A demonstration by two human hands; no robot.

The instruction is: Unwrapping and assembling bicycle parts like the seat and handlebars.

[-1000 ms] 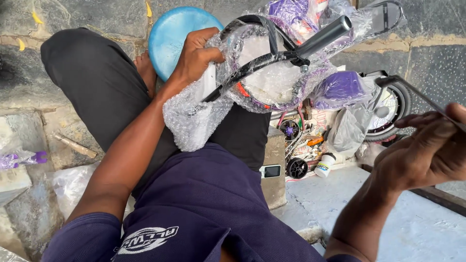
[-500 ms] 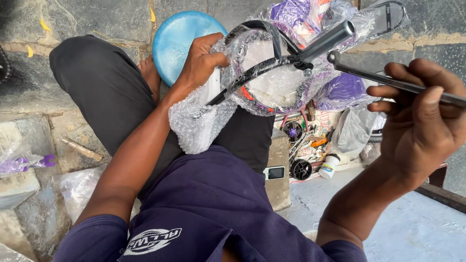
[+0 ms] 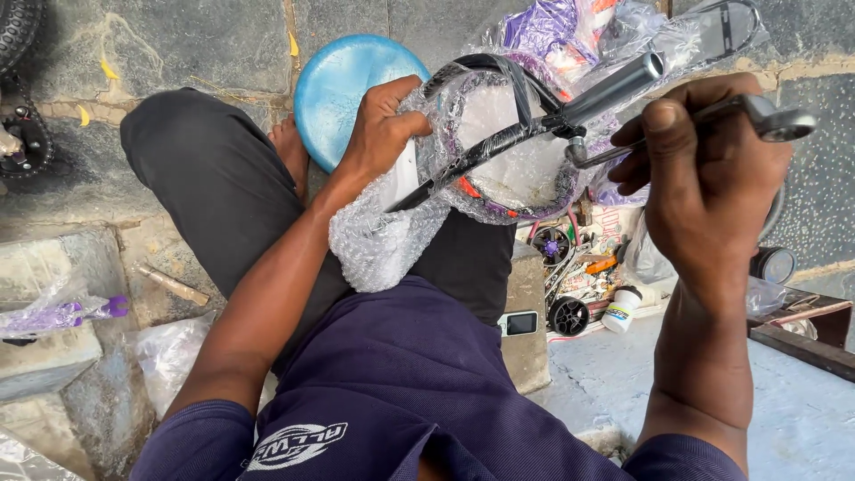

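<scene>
I sit cross-legged on stone paving. My left hand [image 3: 381, 125] grips a small bicycle frame part [image 3: 499, 142] wrapped in bubble wrap and clear plastic, resting on my lap. A grey metal tube [image 3: 614, 87] sticks out of the wrapped part to the upper right. My right hand [image 3: 708, 178] is closed around a metal wrench [image 3: 757, 116], held at the bolt just under that tube. The wrench's ring end points right.
A blue round plastic stool [image 3: 334, 85] stands beyond my knee. Small parts, a white bottle [image 3: 622, 309] and a black wheel [image 3: 568, 315] lie on the ground at my right. A phone [image 3: 521, 322] sits on a stone block. A tyre [image 3: 18, 36] is at top left.
My right hand has come in from the lower right with the wrench and now holds it up against the wrapped part. The left hand has kept its grip.
</scene>
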